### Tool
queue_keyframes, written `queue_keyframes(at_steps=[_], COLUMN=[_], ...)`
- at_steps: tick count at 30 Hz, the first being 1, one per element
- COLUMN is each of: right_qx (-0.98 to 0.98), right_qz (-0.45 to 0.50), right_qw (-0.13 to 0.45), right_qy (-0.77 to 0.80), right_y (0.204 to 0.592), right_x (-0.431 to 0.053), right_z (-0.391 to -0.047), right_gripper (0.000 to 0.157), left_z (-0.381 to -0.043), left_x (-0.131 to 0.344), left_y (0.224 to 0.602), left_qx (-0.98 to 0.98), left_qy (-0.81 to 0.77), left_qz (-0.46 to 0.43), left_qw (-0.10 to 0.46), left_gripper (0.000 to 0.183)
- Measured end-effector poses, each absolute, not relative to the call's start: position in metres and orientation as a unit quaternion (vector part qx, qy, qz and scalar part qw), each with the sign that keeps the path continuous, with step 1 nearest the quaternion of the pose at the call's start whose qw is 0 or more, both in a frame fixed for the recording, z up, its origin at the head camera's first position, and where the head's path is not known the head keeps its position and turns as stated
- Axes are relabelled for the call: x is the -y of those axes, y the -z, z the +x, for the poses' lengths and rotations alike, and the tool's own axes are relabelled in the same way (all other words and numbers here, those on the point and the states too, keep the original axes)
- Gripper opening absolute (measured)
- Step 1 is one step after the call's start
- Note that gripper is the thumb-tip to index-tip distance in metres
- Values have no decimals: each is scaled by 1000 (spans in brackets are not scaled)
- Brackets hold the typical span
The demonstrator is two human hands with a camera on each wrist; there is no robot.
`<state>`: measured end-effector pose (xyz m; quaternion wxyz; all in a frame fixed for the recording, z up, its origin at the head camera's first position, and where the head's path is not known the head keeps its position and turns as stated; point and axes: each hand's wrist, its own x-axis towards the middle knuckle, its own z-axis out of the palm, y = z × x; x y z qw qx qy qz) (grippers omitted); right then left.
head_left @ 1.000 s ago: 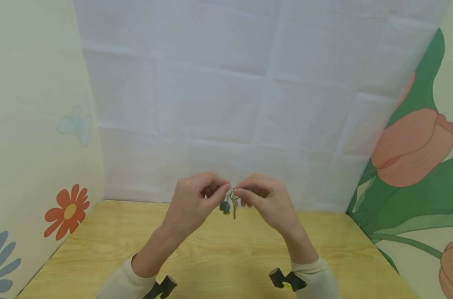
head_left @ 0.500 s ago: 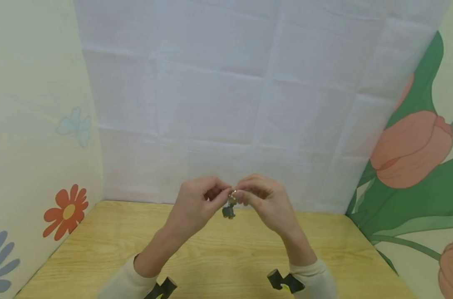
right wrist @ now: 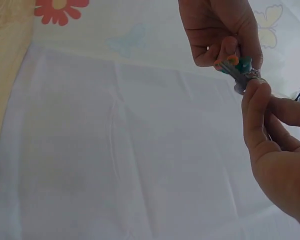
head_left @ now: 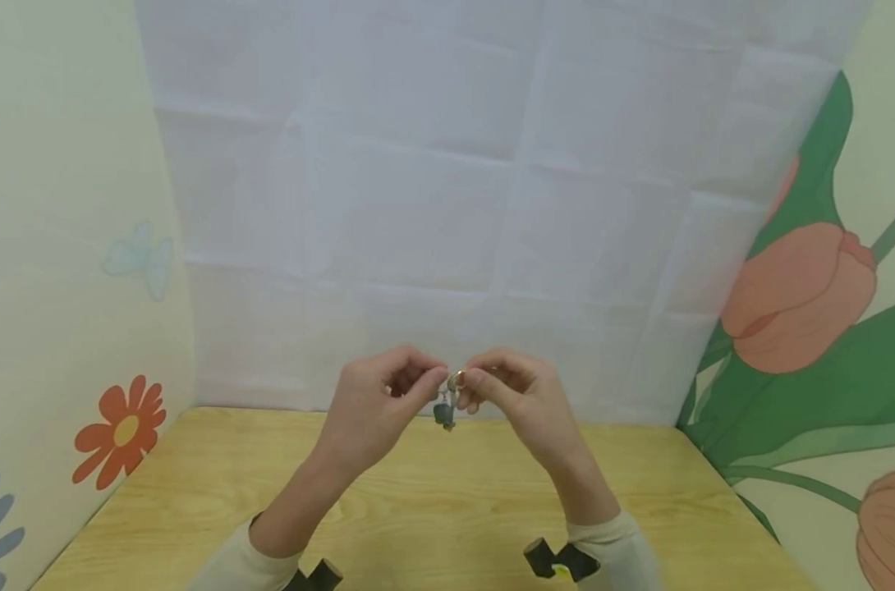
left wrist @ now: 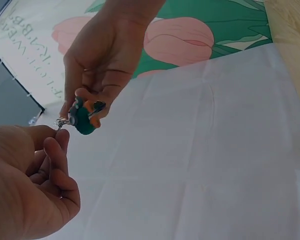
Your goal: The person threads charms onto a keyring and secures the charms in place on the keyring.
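Both hands meet in mid-air above the table, around a small metal key ring (head_left: 456,380). My left hand (head_left: 377,406) pinches the ring's left side between thumb and fingertips. On the other side my right hand (head_left: 525,402) pinches it too. A dark teal charm (head_left: 443,414) hangs below the ring; the left wrist view shows this charm (left wrist: 83,120) as rounded, with orange parts. A key (right wrist: 232,73) sticks out beside it in the right wrist view. Fingertips partly cover the ring, so its exact opening cannot be made out.
A light wood-grain table (head_left: 447,509) lies beneath the hands. White creased cloth (head_left: 418,205) hangs behind it. Floral panels stand at the left (head_left: 63,312) and right (head_left: 810,394). Dark camera mounts (head_left: 562,560) sit at the wrists.
The charm and key swing and turn below the ring; the key, plain to see a second ago, is now mostly behind the charm in the head view. Both hands stay close together, shifting slightly left.
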<state>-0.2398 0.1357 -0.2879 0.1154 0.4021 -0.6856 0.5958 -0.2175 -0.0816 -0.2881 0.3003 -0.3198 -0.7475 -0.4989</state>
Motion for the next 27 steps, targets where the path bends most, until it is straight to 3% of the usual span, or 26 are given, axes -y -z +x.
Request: queue_keyframes(at_steps=[4, 8, 10, 16, 18, 21, 27], right_qx=[689, 715, 727, 697, 676, 660, 665], right_qz=[395, 392, 400, 469, 492, 511, 512], right_qw=[100, 127, 170, 382, 428, 461, 468], right_qy=[-599, -564, -531, -386, -342, -301, -276], right_y=[291, 291, 291, 286, 284, 283, 285], right_x=[-135, -135, -134, -125, -122, -119, -121], right_z=[-242, -242, -241, -240, -240, -241, -242], right_gripper=[13, 12, 12, 23, 22, 15, 6], left_z=[-215, -214, -213, -213, -213, -214, -214], left_x=[83, 85, 86, 87, 86, 86, 83], left_y=[287, 284, 283, 281, 281, 281, 283], left_qx=[747, 748, 751, 765, 767, 767, 768], left_qy=[505, 505, 504, 492, 487, 486, 491], left_qz=[-310, -307, -305, -296, -296, -301, -301], left_qw=[301, 301, 298, 293, 293, 292, 279], left_gripper=[7, 6, 6, 7, 7, 7, 7])
